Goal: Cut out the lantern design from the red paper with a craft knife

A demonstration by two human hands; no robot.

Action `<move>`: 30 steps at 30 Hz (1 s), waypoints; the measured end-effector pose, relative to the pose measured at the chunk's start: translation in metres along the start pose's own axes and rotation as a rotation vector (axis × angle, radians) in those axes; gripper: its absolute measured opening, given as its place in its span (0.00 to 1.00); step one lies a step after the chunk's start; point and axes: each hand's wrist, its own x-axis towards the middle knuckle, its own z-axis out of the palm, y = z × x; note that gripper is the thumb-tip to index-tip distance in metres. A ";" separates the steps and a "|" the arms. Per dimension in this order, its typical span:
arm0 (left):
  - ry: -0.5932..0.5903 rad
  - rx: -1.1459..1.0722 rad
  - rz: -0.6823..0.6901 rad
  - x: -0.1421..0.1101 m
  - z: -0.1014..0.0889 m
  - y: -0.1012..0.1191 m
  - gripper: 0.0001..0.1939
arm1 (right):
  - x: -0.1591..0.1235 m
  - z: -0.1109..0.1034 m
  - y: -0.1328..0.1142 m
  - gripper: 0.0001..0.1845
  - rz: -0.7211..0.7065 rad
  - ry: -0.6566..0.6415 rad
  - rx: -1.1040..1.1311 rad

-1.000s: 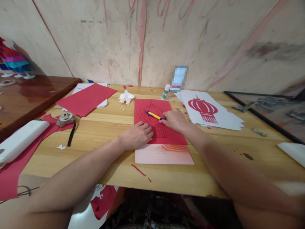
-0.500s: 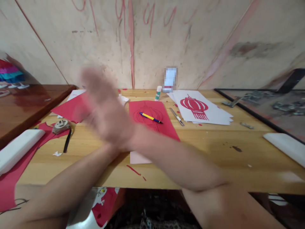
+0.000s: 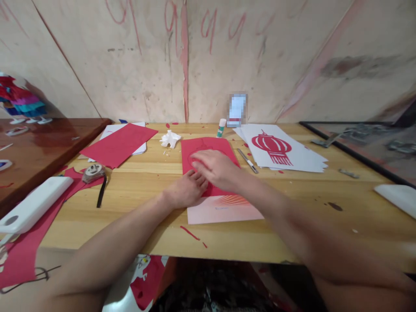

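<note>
A red sheet of paper (image 3: 187, 161) with a lantern outline drawn on it lies on a pale pink booklet (image 3: 224, 212) at the middle of the wooden table. My left hand (image 3: 186, 189) rests at the sheet's lower left, fingers lightly bent and spread on it. Over the drawing, my right hand (image 3: 216, 168) is curled palm down, its fingers close together and just beyond my left fingertips. Whatever lies under the right hand is hidden; the yellow and blue pen no longer shows. Right of the sheet lies a craft knife (image 3: 247, 161).
White sheets with a red paper-cut lantern (image 3: 272, 146) lie at the right. A glue stick (image 3: 221, 128) and a phone (image 3: 237, 110) stand by the wall. Crumpled tissue (image 3: 170, 138), red paper (image 3: 118, 144), a tape measure (image 3: 94, 172) and a white case (image 3: 39, 201) are leftward.
My raised, blurred right hand has come down and rightward onto the red sheet, covering where the pen lay. My left hand now shows on the sheet. The view has shifted slightly.
</note>
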 end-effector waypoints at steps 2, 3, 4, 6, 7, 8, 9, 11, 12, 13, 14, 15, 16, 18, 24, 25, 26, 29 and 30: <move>-0.043 0.062 0.010 0.000 -0.004 0.001 0.19 | -0.005 -0.006 0.019 0.18 0.069 0.014 -0.008; -0.060 0.091 0.013 0.000 -0.005 0.002 0.19 | -0.007 -0.007 0.027 0.18 0.083 0.019 -0.005; -0.070 0.109 0.013 0.000 -0.006 0.002 0.18 | -0.008 -0.006 0.032 0.18 0.092 0.031 0.000; -0.070 0.114 0.006 0.000 -0.007 0.002 0.18 | -0.010 -0.003 0.039 0.18 0.125 0.076 0.013; -0.068 0.113 0.002 0.000 -0.007 0.002 0.17 | -0.011 -0.003 0.042 0.18 0.145 0.094 0.022; -0.068 0.112 -0.002 0.000 -0.007 0.002 0.17 | -0.010 -0.003 0.044 0.18 0.169 0.103 0.029; -0.067 0.112 -0.005 0.000 -0.006 0.002 0.16 | -0.009 -0.003 0.046 0.18 0.195 0.101 0.036; -0.067 0.121 -0.007 -0.001 -0.006 0.001 0.13 | -0.005 -0.007 0.052 0.20 0.255 0.072 0.037; -0.067 0.125 -0.008 -0.001 -0.007 0.001 0.12 | -0.003 -0.008 0.057 0.20 0.289 0.059 0.030; -0.070 0.128 -0.008 -0.001 -0.007 0.001 0.11 | 0.000 -0.010 0.062 0.20 0.318 0.052 0.015; -0.070 0.129 -0.005 -0.001 -0.008 0.001 0.11 | 0.003 -0.011 0.067 0.19 0.342 0.042 -0.009; -0.070 0.127 -0.002 -0.001 -0.008 0.001 0.11 | 0.005 -0.011 0.072 0.17 0.360 0.016 -0.043; -0.070 0.122 0.000 -0.001 -0.008 0.001 0.11 | 0.008 -0.011 0.076 0.16 0.372 -0.022 -0.089; -0.070 0.110 0.001 -0.001 -0.009 0.001 0.11 | 0.012 -0.008 0.083 0.13 0.397 -0.109 -0.195; -0.076 0.115 0.001 -0.001 -0.008 0.000 0.11 | 0.016 0.002 0.086 0.15 0.464 -0.334 -0.397; -0.076 0.118 0.004 -0.001 -0.007 0.000 0.11 | 0.016 0.003 0.086 0.15 0.471 -0.353 -0.416; -0.072 0.120 0.006 -0.001 -0.007 0.000 0.11 | 0.017 0.004 0.085 0.15 0.477 -0.367 -0.431; -0.056 0.121 0.010 -0.002 -0.005 -0.001 0.11 | 0.018 0.007 0.084 0.14 0.486 -0.397 -0.454; -0.054 0.120 0.010 -0.002 -0.004 -0.001 0.11 | 0.018 0.008 0.083 0.14 0.488 -0.408 -0.460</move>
